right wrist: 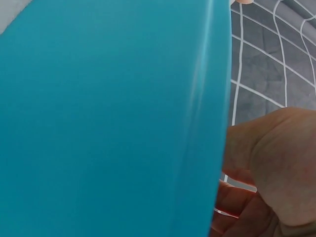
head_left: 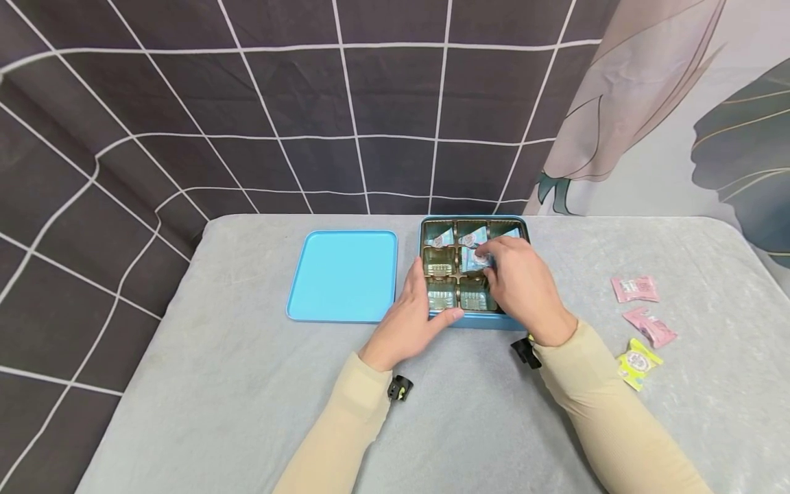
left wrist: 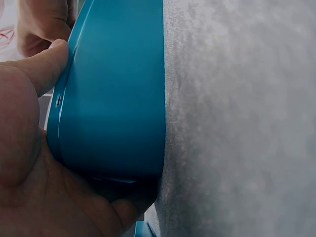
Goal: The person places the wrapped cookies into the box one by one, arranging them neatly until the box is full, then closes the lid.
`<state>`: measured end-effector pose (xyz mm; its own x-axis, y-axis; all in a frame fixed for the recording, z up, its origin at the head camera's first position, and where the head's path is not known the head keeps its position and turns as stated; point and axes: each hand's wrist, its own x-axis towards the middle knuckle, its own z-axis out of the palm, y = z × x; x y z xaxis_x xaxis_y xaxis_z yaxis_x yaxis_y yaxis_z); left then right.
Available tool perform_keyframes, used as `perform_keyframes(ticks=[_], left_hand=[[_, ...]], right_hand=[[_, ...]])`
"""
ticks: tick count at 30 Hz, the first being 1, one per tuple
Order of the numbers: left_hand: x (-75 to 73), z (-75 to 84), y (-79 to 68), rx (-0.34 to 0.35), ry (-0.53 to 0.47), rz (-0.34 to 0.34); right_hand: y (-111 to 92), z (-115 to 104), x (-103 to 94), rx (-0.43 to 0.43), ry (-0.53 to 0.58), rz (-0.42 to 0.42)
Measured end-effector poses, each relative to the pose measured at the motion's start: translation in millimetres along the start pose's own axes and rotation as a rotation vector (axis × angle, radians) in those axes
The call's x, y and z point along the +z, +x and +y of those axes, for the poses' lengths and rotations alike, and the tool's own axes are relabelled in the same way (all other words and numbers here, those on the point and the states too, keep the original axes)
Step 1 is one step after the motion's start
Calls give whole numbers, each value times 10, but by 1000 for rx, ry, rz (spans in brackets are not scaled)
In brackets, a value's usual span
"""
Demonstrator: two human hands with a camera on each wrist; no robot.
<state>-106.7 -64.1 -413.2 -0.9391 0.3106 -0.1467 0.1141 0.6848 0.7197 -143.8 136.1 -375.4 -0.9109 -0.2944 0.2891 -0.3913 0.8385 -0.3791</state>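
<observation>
A blue box [head_left: 472, 320] with a gold divided insert stands at the table's back middle. In its back row lie blue-wrapped candies, among them one candy [head_left: 474, 237] in the middle and another [head_left: 441, 239] at left. My right hand [head_left: 527, 281] reaches in from the right, with thumb and index finger pinching a blue-wrapped candy [head_left: 472, 261] at the middle compartment. My left hand [head_left: 407, 320] grips the box's front left corner, fingers along the left side and thumb at the front rim. In the right wrist view the box wall hides the fingertips.
A flat light-blue lid [head_left: 345, 274] lies left of the box. To the right, on the grey tablecloth [head_left: 247, 412], are two pink-wrapped candies [head_left: 636, 289] and a yellow-wrapped candy [head_left: 638, 363]. A dark checked curtain [head_left: 395, 89] hangs behind the table.
</observation>
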Motion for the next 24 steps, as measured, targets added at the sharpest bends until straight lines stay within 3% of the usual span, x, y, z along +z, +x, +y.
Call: perform_keyframes(ticks=[9, 24], left_hand=[[12, -13, 10, -10, 0, 1], [21, -29, 18, -8, 0, 0]], right_hand=[[22, 5, 17, -6, -16, -2], [51, 29, 69, -13, 71, -46]])
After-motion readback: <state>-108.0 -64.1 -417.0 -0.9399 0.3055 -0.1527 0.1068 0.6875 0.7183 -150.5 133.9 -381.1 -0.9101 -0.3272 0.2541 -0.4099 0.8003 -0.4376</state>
